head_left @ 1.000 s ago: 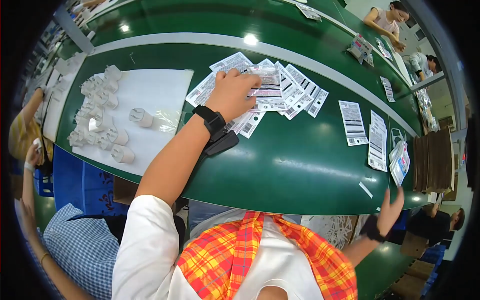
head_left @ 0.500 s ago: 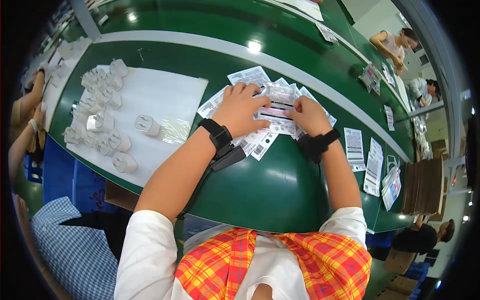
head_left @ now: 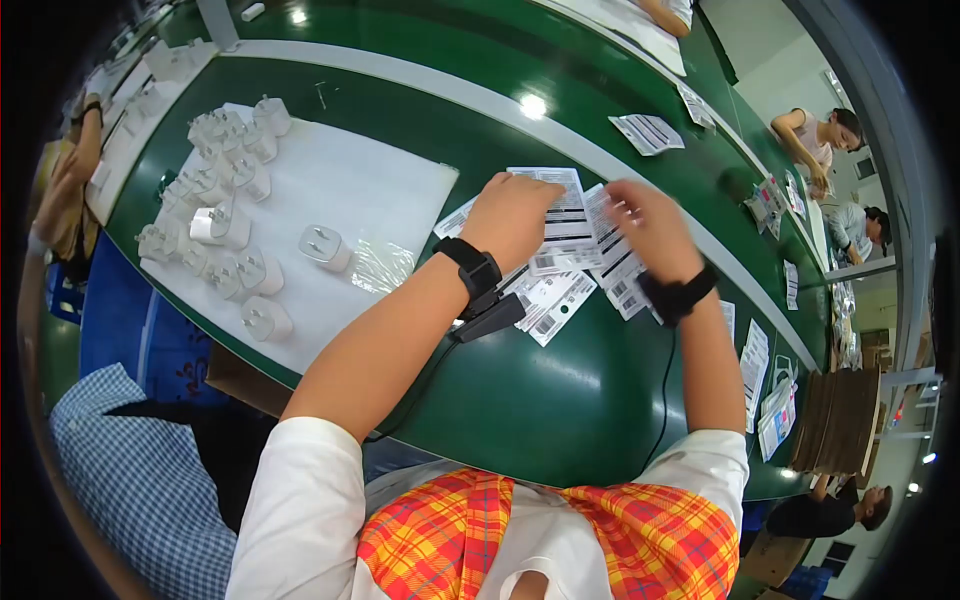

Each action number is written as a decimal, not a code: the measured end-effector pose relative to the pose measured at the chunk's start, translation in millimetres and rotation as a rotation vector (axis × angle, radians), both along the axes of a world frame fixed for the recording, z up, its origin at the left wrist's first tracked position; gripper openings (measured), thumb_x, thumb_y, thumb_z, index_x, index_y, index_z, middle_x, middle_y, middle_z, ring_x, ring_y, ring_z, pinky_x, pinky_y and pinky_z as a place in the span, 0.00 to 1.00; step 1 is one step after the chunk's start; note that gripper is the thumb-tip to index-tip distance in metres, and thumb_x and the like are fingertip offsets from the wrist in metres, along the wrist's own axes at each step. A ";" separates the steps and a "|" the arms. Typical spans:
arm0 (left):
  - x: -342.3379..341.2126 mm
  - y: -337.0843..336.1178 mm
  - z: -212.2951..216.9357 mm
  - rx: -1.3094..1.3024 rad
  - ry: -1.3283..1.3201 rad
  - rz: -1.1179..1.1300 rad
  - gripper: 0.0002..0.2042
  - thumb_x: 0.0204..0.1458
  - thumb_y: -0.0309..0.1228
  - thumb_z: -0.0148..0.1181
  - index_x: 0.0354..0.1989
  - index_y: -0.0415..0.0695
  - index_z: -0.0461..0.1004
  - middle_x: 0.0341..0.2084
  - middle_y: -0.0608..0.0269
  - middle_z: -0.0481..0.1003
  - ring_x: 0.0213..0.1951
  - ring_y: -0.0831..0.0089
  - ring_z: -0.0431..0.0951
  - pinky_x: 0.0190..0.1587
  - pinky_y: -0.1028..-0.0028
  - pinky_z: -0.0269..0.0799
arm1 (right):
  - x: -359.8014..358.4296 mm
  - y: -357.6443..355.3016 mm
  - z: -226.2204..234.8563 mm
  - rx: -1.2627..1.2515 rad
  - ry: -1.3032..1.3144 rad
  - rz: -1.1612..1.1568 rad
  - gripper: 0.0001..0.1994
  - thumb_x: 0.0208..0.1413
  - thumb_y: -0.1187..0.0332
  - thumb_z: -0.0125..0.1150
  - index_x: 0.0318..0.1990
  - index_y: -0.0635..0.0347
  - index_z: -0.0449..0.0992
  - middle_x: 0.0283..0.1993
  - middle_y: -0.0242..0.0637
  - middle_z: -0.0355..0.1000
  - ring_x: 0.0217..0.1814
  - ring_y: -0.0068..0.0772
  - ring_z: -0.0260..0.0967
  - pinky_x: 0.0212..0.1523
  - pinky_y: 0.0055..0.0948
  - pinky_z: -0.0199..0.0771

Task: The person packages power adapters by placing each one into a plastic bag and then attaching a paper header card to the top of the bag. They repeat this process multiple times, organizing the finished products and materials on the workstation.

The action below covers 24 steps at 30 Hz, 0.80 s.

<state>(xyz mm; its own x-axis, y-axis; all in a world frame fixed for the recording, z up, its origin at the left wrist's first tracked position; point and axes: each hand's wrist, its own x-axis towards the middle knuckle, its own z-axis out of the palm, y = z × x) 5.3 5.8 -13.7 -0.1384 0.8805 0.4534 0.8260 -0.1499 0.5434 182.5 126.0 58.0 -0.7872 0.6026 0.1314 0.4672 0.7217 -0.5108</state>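
White cards with printed text [head_left: 545, 305] lie overlapped in a loose fan on the green bench. My left hand [head_left: 510, 218] grips the left edge of the upper printed card [head_left: 570, 215], its fingers bent over the top. Just right of that card, my right hand [head_left: 652, 228] hovers above another printed card [head_left: 612, 245]. Its fingers are slightly blurred and bent but apart, with nothing seen between them. Both wrists wear black straps, with a dark cable by each.
White plug adapters [head_left: 240, 225] crowd a white sheet at left, beside a clear plastic film [head_left: 382, 265]. A pale rail [head_left: 440, 88] borders the far green belt, where a card [head_left: 648, 134] lies. Stacked brown cardboard [head_left: 835, 420] stands right. Other people sit around.
My right hand has come off the upper card and risen slightly. A printed card now lies on the far belt where none lay before. The whole view has shifted a little.
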 end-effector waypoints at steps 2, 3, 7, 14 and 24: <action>-4.3 2.0 7.3 -0.050 -0.065 -0.028 0.14 0.50 0.20 0.49 0.44 0.43 0.77 0.37 0.54 0.78 0.45 0.56 0.75 0.54 0.59 0.65 | -13.1 -26.0 -8.2 -0.051 -0.020 0.196 0.16 0.50 0.69 0.60 0.45 0.70 0.72 0.42 0.50 0.75 0.41 0.50 0.73 0.45 0.40 0.72; -4.0 2.3 8.6 -0.074 -0.098 -0.051 0.15 0.50 0.20 0.49 0.43 0.44 0.77 0.36 0.53 0.79 0.45 0.56 0.75 0.54 0.60 0.65 | -16.7 -30.5 -17.6 0.074 -0.025 0.274 0.15 0.47 0.71 0.58 0.43 0.71 0.71 0.40 0.51 0.73 0.41 0.52 0.71 0.45 0.43 0.71; -8.2 0.5 10.6 -0.103 -0.099 -0.038 0.12 0.50 0.25 0.50 0.39 0.48 0.79 0.33 0.56 0.79 0.42 0.58 0.78 0.60 0.52 0.61 | -28.6 -41.2 -28.6 0.231 -0.045 0.349 0.15 0.40 0.77 0.51 0.40 0.71 0.70 0.39 0.52 0.70 0.42 0.56 0.67 0.46 0.47 0.68; -6.3 4.0 16.6 -0.364 0.111 -0.036 0.17 0.51 0.31 0.51 0.50 0.57 0.77 0.48 0.62 0.77 0.52 0.64 0.74 0.65 0.38 0.46 | -26.3 -38.4 -19.2 -0.081 -0.245 0.423 0.16 0.38 0.78 0.51 0.40 0.65 0.70 0.41 0.52 0.65 0.47 0.56 0.62 0.49 0.45 0.65; 9.0 -18.6 11.6 -0.270 0.294 -0.077 0.28 0.55 0.50 0.53 0.64 0.56 0.64 0.64 0.67 0.63 0.68 0.69 0.56 0.66 0.38 0.42 | 21.7 -85.9 35.2 0.024 -0.276 0.524 0.14 0.41 0.81 0.53 0.39 0.63 0.71 0.35 0.46 0.68 0.40 0.49 0.67 0.44 0.39 0.68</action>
